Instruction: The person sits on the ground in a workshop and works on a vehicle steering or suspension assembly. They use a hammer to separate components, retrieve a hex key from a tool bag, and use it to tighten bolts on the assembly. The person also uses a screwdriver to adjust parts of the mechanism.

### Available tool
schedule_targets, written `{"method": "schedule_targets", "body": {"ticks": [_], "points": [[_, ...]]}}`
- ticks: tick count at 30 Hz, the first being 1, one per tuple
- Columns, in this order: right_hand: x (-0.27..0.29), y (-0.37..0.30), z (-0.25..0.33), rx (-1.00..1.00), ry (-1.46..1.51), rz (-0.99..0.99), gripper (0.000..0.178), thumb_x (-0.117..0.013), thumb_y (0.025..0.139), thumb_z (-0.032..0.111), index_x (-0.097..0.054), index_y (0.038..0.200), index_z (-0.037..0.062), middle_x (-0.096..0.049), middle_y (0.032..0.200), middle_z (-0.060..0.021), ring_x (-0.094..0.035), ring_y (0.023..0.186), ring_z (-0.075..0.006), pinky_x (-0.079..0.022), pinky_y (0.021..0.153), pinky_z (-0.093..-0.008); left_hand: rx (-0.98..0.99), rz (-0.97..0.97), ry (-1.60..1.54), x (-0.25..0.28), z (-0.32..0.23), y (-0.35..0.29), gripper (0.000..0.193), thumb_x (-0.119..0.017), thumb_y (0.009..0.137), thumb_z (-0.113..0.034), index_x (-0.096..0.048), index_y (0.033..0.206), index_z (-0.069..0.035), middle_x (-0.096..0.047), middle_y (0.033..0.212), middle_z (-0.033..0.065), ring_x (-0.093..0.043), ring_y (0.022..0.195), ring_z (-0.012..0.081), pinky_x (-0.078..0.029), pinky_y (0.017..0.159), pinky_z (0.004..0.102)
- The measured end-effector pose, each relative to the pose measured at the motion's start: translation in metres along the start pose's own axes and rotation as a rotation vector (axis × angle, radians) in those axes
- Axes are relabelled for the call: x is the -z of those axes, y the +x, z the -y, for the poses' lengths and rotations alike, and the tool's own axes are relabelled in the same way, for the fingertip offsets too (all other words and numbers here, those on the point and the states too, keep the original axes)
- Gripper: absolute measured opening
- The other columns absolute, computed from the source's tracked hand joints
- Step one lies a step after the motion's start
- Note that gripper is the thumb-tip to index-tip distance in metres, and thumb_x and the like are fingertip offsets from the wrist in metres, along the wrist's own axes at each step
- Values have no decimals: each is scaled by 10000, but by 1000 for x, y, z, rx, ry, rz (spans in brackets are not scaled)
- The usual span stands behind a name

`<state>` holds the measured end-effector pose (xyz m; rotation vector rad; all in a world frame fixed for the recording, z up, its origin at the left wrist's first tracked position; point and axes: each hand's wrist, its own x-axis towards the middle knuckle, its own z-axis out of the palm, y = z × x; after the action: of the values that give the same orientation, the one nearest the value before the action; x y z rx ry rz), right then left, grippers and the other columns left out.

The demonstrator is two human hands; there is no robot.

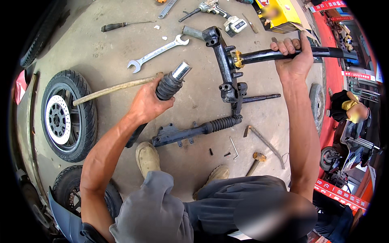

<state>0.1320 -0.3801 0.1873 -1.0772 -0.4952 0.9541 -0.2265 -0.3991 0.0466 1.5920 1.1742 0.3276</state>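
My left hand (pixel 148 101) is closed around a black motorcycle fork leg (pixel 168 87), at its ribbed rubber boot. Its bare chrome tube points up and right; much of the lower part is hidden by my hand and forearm. My right hand (pixel 295 58) grips the long black steering stem (pixel 259 56) of a fork clamp (pixel 223 69). Yellow grease (pixel 238 59) rings the stem's base. Fitted to the clamp's near end is a second fork leg (pixel 190 131), lying by my boot. A wooden handle (pixel 113 90) runs behind my left fingers; whether they touch it I cannot tell.
Left lie a wheel with a brake disc (pixel 71 115) and another tyre (pixel 67 178). Beyond my hands are a large spanner (pixel 156 54), a screwdriver (pixel 115 26), a cordless impact wrench (pixel 219 14) and a yellow box (pixel 279 16). A hammer (pixel 257 160) and small bolts (pixel 227 154) lie near my boots.
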Motion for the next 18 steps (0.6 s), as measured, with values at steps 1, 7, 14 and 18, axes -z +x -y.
{"method": "schedule_targets", "body": {"ticks": [1,7,14,18], "points": [[0,-10,16,16,34,-15,453,-585,1083,365,-388,717,185,-290,609,45,-321,572,-143,-385,678,-376,-67,-31,5,-3,-6,4,576,-811,786,-198,-663,1290,39,-733,955,155,-702,859,257,-567,855,390],[30,-62,72,18,153,53,493,-568,1105,367,-429,662,197,-343,541,84,-342,486,-90,-345,616,-309,-297,-70,-39,-20,-59,18,552,-788,783,-163,-668,1287,28,-734,933,174,-701,813,271,-567,835,390],[77,-93,132,44,148,125,467,-541,1103,348,-425,672,209,-334,538,79,-314,483,-95,-361,601,-322,-516,-36,3,-64,-92,19,530,-797,756,-159,-682,1252,-13,-735,890,223,-736,801,371,-582,785,426],[71,-116,178,134,5,304,491,-516,1117,332,-409,651,215,-348,519,84,-323,445,-86,-356,549,-302,-649,-12,75,-82,-114,13,549,-820,734,-158,-683,1252,-41,-741,928,229,-740,875,421,-592,808,439]]}}
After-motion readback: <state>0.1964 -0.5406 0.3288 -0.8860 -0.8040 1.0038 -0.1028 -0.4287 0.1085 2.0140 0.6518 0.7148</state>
